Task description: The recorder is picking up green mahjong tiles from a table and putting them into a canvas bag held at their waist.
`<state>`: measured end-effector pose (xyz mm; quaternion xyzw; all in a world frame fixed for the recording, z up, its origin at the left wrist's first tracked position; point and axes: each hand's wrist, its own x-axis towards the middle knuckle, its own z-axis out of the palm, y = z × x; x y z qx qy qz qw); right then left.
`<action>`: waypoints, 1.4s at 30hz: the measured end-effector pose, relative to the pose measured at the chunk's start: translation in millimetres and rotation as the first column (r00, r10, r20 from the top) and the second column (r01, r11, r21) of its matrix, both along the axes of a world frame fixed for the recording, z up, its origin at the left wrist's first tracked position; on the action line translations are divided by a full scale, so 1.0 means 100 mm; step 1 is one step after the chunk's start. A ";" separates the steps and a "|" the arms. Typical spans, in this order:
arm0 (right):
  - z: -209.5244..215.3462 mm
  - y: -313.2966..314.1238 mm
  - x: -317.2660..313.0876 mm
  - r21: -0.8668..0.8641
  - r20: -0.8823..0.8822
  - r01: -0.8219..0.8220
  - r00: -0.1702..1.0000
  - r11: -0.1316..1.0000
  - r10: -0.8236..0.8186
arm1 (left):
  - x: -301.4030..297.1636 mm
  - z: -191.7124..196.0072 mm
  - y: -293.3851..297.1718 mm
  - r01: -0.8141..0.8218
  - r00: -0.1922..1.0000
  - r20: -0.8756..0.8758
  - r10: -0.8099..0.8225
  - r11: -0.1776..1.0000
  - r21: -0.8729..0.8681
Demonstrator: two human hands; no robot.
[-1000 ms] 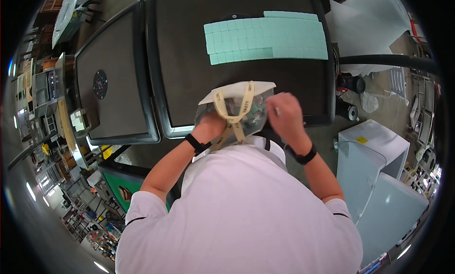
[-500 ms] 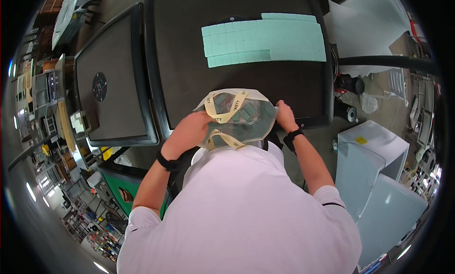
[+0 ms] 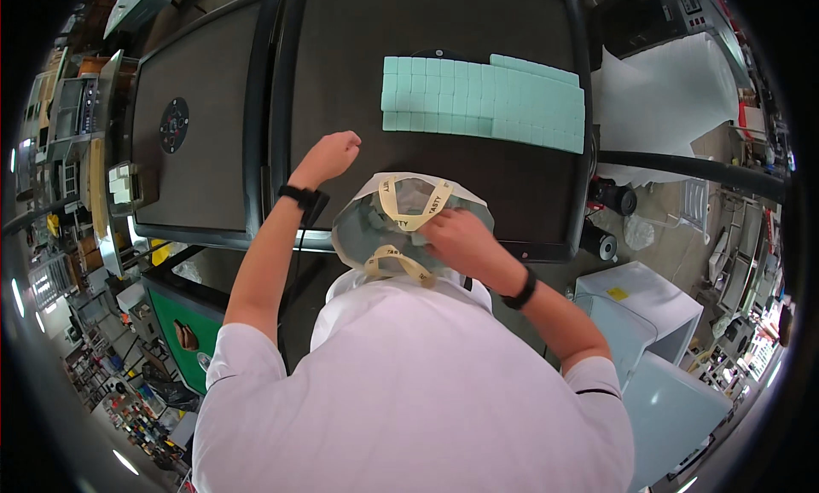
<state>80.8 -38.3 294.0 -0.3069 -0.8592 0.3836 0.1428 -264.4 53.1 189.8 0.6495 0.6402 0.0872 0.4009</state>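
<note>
A translucent bag (image 3: 354, 233) with cream ribbon handles stands open in front of my chest, at the near table edge. Loose green tiles show dimly inside it. My right hand (image 3: 465, 250) dips into the mouth of the bag at its right side, fingers curled and partly hidden. Over the near left part of the dark mahjong table (image 3: 341, 75) is my left hand (image 3: 328, 159), closed, its underside hidden. Beyond the bag, a block of mint-green mahjong tiles (image 3: 461, 92) lies in tight rows, patternless sides up.
A second dark table (image 3: 209, 126) adjoins on the left, and a green-topped table (image 3: 175, 310) is below it. White foam sheeting (image 3: 665, 92) and a dark bar (image 3: 691, 173) are at the right. A white cabinet (image 3: 640, 310) stands at the lower right.
My left hand has left the bag and moved up over the table. My right hand has gone from the bag's right rim into its mouth. The view has shifted a little.
</note>
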 end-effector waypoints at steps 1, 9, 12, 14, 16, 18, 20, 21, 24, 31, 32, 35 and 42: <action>-0.22 -0.04 -0.10 0.103 0.049 0.001 0.999 0.995 -0.006 | -0.01 -0.16 0.02 0.089 0.991 -0.102 -0.089 0.996 -0.006; 0.34 0.38 0.08 0.099 -0.139 0.179 0.976 0.979 -0.165 | 0.29 -0.51 0.19 0.092 0.993 -0.066 -0.097 0.992 -0.082; -0.04 0.91 0.50 0.160 -0.181 0.533 0.844 0.831 -0.506 | 0.25 -0.65 0.23 0.083 0.984 -0.143 -0.102 0.987 -0.137; -0.72 1.24 0.92 0.261 -0.068 0.706 0.694 0.658 -0.717 | 0.33 -0.67 0.33 0.099 0.979 -0.159 -0.125 0.981 -0.164; -1.55 1.36 1.45 0.295 0.064 0.740 0.617 0.605 -0.785 | 0.46 -0.68 0.45 0.109 0.983 -0.112 -0.146 0.952 -0.287; -2.09 1.40 1.77 0.291 0.098 0.755 0.587 0.587 -0.803 | 0.61 -0.72 0.53 0.127 0.987 -0.059 -0.152 0.942 -0.310; -2.35 1.40 1.90 0.274 0.324 0.809 0.431 0.520 -0.842 | 0.77 -0.74 0.60 0.142 0.988 -0.010 -0.155 0.931 -0.337; -2.44 1.40 1.93 0.275 0.341 0.820 0.405 0.502 -0.848 | 0.87 -0.75 0.65 0.180 0.983 0.023 -0.182 0.935 -0.304; -2.61 1.41 1.87 0.242 0.352 0.861 0.352 0.448 -0.867 | 1.20 -0.75 0.77 0.224 0.974 0.088 -0.208 0.942 -0.250; -2.61 1.47 1.45 -0.031 0.283 0.907 0.411 0.420 -0.867 | 1.90 -0.87 0.89 0.263 0.954 0.146 -0.263 0.965 0.022; -2.59 1.48 1.34 -0.038 0.286 0.907 0.412 0.420 -0.865 | 1.96 -0.90 0.88 0.263 0.954 0.142 -0.263 0.965 0.016; -2.53 1.49 1.16 -0.103 0.211 0.892 0.453 0.441 -0.866 | 2.13 -0.96 0.86 0.350 0.930 0.023 -0.366 0.905 0.242; -2.31 1.52 1.07 0.104 0.110 0.716 0.682 0.691 -0.723 | 2.10 -1.22 0.81 0.453 0.891 -0.145 -0.430 0.813 0.366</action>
